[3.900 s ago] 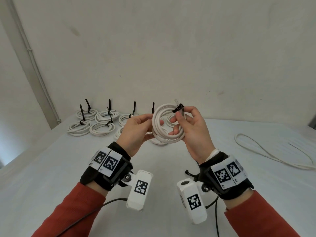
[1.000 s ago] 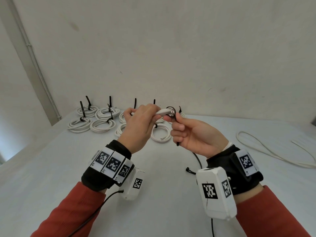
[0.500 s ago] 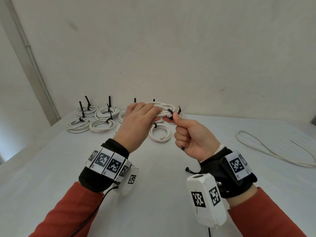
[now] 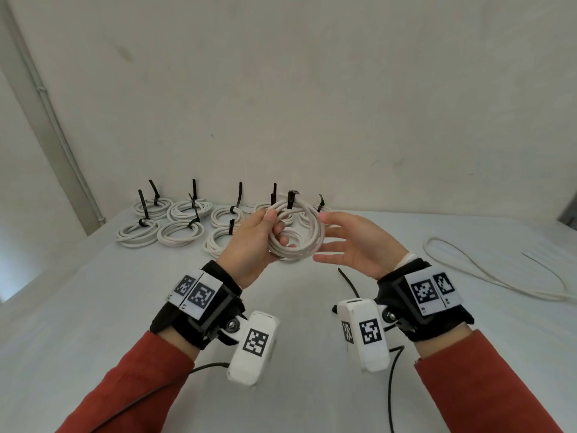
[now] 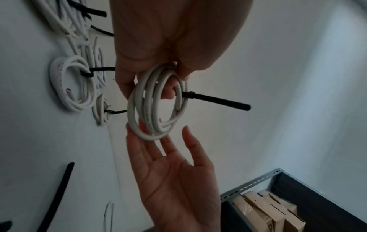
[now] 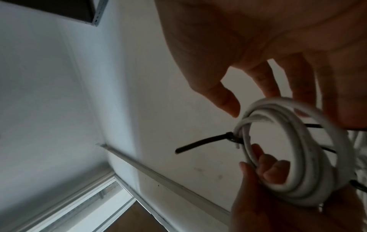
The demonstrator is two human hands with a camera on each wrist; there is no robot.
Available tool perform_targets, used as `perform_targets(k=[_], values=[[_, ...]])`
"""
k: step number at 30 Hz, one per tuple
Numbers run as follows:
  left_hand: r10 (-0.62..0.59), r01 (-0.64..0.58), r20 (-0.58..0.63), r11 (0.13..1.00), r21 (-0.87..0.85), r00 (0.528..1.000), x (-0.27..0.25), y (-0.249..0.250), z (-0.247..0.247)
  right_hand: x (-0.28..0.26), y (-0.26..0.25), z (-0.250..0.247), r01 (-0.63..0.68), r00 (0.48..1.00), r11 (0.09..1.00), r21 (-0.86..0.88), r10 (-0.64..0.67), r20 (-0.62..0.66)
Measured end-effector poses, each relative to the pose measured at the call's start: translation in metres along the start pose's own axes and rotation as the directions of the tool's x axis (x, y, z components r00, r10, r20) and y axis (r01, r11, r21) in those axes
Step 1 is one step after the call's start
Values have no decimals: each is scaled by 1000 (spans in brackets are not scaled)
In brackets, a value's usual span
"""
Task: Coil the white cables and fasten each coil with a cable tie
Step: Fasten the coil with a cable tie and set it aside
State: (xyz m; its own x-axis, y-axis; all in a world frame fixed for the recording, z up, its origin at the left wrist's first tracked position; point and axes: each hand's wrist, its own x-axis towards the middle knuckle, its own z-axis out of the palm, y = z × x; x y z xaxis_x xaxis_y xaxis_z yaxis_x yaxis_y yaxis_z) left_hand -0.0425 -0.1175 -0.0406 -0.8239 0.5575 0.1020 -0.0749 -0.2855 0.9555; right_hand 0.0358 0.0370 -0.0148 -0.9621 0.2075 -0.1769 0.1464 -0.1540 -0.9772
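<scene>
The person wears red sleeves (image 4: 137,373) on both arms. A thick black band (image 4: 199,310) goes around each wrist. Each band has white squares (image 4: 199,296) on top with black block patterns. There are 2 squares on the left band and 2 on the right band (image 4: 432,290). A small white box (image 4: 254,348) hangs under the left wrist, and another white box (image 4: 363,332) hangs under the right wrist. Each box has a black block pattern too. A shiny screw (image 4: 232,324) joins each box to its band. Thin black cables (image 4: 390,385) run back from the boxes. A bit of white cuff (image 4: 407,259) peeks out at the right wrist.
</scene>
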Motion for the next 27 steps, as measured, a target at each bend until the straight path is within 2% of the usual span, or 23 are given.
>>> perform_targets(k=[3,7,10,15,20,23,27], values=[[-42,41,-8,996,-75,999,1,-2,1,1,2,0,27,999,1000,-4,-26,27],[-107,115,-84,988,104,991,1,-5,-4,5,7,-4,65,998,998,3,-65,-25],[-166,173,-65,977,121,984,1,-9,-10,7,10,-4,62,996,998,-19,-63,-70],[-97,126,-200,982,140,975,4,-19,-8,11,15,-4,28,991,999,24,-25,-128],[-74,92,-188,991,93,979,9,-27,-2,16,19,-6,49,986,999,3,-48,-158],[-79,97,-188,991,90,979,23,-32,3,20,22,-11,84,971,996,25,-76,-228],[-140,167,-208,979,116,968,53,-43,25,33,26,-34,100,930,991,84,-63,-363]])
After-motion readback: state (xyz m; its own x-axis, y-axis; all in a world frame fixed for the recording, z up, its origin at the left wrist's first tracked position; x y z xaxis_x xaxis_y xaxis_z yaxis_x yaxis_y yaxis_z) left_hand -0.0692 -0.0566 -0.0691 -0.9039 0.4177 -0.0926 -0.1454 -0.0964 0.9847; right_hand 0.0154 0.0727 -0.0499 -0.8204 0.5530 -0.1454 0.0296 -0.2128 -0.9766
